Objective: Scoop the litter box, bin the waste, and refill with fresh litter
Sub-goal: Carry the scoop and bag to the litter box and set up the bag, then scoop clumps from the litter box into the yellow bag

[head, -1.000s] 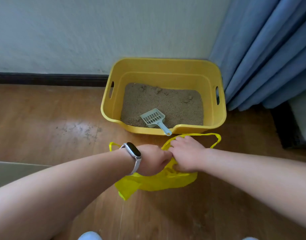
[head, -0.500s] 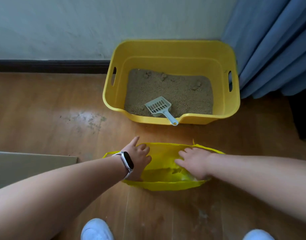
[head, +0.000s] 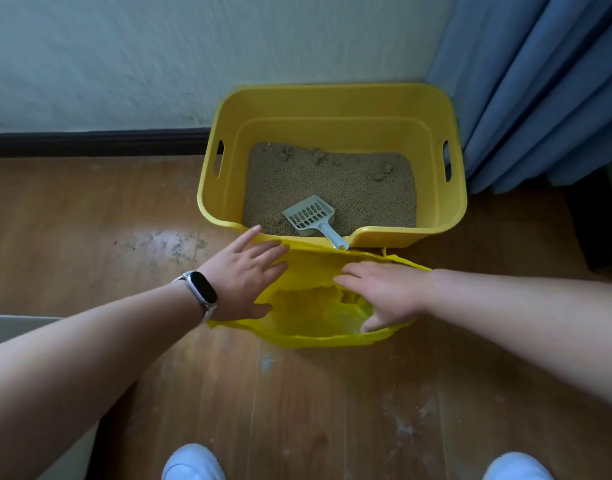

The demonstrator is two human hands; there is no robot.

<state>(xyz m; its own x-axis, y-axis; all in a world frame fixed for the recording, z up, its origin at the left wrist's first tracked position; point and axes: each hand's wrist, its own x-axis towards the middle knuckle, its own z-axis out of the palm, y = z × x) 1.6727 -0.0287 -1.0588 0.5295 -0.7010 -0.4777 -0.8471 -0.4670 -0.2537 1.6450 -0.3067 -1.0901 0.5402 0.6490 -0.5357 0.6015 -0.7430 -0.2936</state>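
Observation:
A yellow litter box (head: 332, 102) stands on the floor against the wall, holding brown litter (head: 332, 181) with a few clumps near its far side. A pale grey slotted scoop (head: 309, 215) lies in the litter, its handle resting in the notch of the front rim. Just in front of the box a yellow plastic bag (head: 315, 313) lies on the floor with its mouth spread wide. My left hand (head: 242, 278) presses flat on the bag's left edge, fingers apart. My right hand (head: 384, 292) rests on the right edge, thumb inside the opening.
Blue curtains (head: 540, 81) hang at the right, touching the box. A dark baseboard (head: 90, 142) runs along the wall. Scattered dust marks the wooden floor (head: 159, 244) left of the box. A grey flat edge (head: 17, 327) shows at far left. White shoes (head: 193, 462) are at the bottom.
Both hands went from bunched together on the crumpled bag to spread apart, pulling its mouth open and flattening it in front of the box.

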